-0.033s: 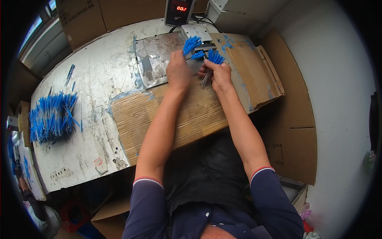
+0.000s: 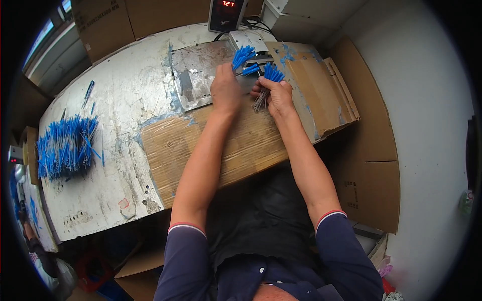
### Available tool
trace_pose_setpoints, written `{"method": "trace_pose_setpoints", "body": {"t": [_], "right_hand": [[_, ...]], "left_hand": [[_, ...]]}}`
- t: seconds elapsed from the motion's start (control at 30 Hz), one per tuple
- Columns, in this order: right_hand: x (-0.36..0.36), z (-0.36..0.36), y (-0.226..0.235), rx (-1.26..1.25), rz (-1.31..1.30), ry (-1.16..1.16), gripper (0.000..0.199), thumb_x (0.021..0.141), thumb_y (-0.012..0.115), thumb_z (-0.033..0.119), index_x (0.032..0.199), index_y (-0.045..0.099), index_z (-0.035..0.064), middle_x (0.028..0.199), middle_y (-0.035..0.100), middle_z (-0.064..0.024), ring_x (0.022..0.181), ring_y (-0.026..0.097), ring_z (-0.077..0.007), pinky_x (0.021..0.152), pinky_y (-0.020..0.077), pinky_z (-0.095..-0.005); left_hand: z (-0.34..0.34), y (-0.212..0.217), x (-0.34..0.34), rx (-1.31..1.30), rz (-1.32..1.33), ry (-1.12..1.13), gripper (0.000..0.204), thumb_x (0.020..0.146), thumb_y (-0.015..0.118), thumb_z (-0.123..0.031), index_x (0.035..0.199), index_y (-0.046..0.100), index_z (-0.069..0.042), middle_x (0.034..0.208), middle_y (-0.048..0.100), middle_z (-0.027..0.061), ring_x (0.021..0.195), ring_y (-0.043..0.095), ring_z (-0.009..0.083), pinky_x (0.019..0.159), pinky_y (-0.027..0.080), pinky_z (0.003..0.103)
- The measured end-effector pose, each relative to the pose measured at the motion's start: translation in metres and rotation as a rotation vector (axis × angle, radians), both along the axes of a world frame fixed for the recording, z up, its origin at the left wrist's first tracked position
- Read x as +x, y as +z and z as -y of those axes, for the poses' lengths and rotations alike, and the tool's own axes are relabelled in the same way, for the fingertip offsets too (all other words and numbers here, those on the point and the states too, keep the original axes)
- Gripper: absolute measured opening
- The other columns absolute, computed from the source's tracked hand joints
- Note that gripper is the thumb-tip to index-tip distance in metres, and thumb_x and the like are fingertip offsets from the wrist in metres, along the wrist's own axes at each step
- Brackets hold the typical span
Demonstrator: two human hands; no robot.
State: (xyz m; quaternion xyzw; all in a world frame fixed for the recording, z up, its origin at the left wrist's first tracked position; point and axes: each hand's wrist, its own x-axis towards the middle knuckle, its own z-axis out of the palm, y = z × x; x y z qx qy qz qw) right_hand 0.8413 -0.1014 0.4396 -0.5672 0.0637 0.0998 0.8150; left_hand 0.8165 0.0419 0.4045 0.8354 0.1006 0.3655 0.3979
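My left hand (image 2: 225,90), blurred at its near side, is closed on a bunch of thin wires with blue sleeved ends (image 2: 243,56). The ends fan out beyond the fingers. To its right, my right hand (image 2: 276,94) grips a second bunch of blue-ended wires (image 2: 273,72), with bare wire tails hanging below the fist. Between the hands, a few blue ends (image 2: 250,70) lie just in front of a small metal machine (image 2: 248,42). Which hand holds these few is hard to tell. Both hands are above the near edge of a metal plate (image 2: 198,65).
A large heap of blue-ended wires (image 2: 68,146) lies at the table's left, near a blue pen (image 2: 88,94). Flattened cardboard (image 2: 211,150) covers the front edge. A box with a red digit display (image 2: 226,17) stands behind the machine. Taped cardboard (image 2: 321,85) lies right.
The red digits on the display box have changed. Both hands and their bunches have barely moved.
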Motion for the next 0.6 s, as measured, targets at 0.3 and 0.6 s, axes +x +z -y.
{"method": "trace_pose_setpoints", "body": {"t": [0.3, 0.6], "right_hand": [[-0.005, 0.006, -0.006, -0.010, 0.070, -0.033, 0.015, 0.084, 0.075, -0.003, 0.096, 0.065, -0.0028, 0.082, 0.069, -0.0106, 0.064, 0.069, -0.0213, 0.057, 0.0640, -0.0371], [-0.010, 0.009, 0.002, -0.073, 0.110, 0.062, 0.018, 0.085, 0.076, -0.003, 0.099, 0.065, 0.0005, 0.082, 0.068, -0.0084, 0.065, 0.068, -0.0189, 0.055, 0.0626, -0.0345]], "left_hand": [[-0.001, -0.003, -0.001, 0.095, 0.042, -0.053, 0.027, 0.085, 0.056, 0.004, 0.111, 0.061, -0.002, 0.103, 0.067, 0.0190, 0.093, 0.067, 0.0402, 0.081, 0.054, 0.048], [-0.004, -0.001, -0.003, 0.167, -0.009, -0.113, 0.030, 0.082, 0.056, 0.005, 0.110, 0.063, -0.003, 0.101, 0.067, 0.0185, 0.095, 0.066, 0.0388, 0.083, 0.053, 0.047]]}}
